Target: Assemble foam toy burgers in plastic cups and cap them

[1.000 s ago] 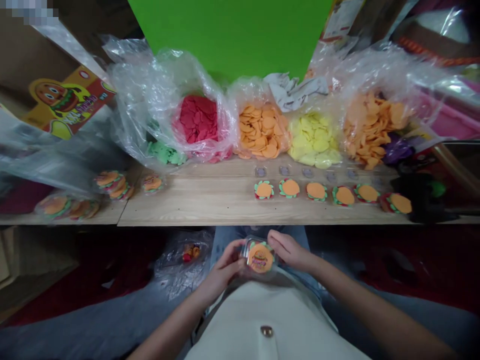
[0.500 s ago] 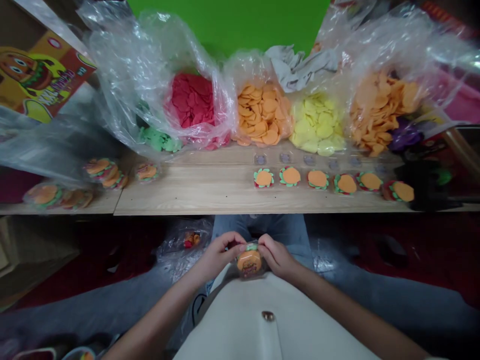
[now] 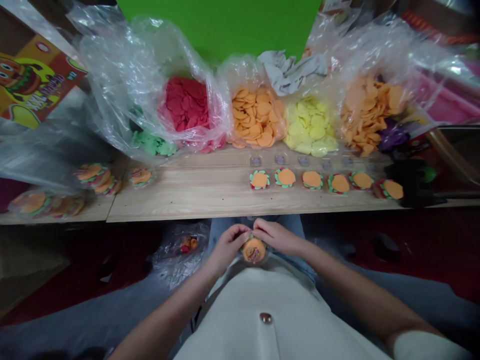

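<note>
My left grip (image 3: 228,245) and right grip (image 3: 278,238) are both curled inward, fingertips meeting on the top edge of a small clear plastic pack (image 3: 254,251) with a felt burger (image 3: 252,250) inside. The pack hangs just below both grips, centred over my lap against my white top (image 3: 270,310). It's roundish, with no clear long axis, and neither hand sits plainly nearer. Beyond it, a row of burger packs (image 3: 285,177) lines the wooden tabletop (image 3: 202,202).
</note>
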`<state>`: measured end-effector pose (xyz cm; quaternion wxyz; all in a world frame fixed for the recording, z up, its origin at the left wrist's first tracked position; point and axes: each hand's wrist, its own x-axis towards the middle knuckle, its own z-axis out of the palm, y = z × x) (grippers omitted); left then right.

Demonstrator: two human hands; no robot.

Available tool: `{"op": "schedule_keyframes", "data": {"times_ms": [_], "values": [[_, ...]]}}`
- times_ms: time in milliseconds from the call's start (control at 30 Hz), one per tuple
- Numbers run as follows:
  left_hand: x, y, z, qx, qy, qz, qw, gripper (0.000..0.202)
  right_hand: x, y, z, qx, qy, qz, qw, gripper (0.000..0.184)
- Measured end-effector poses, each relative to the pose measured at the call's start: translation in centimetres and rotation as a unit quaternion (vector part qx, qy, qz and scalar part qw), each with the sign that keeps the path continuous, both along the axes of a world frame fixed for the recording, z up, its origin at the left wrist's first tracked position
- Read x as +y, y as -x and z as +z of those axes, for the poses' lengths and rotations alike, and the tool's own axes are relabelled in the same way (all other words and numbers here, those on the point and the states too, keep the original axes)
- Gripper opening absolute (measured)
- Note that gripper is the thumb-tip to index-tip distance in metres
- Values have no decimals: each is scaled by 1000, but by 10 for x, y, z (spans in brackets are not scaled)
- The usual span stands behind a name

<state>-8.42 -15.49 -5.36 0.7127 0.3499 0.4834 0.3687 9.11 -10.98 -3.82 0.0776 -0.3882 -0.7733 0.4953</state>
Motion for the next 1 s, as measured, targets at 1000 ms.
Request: {"op": "schedule_keyframes", "data": {"times_ms": [1000], "values": [[-3, -9, 3, -196, 36, 231, 952, 22, -19, 21, -26, 299, 173, -363, 866, 34]]}}
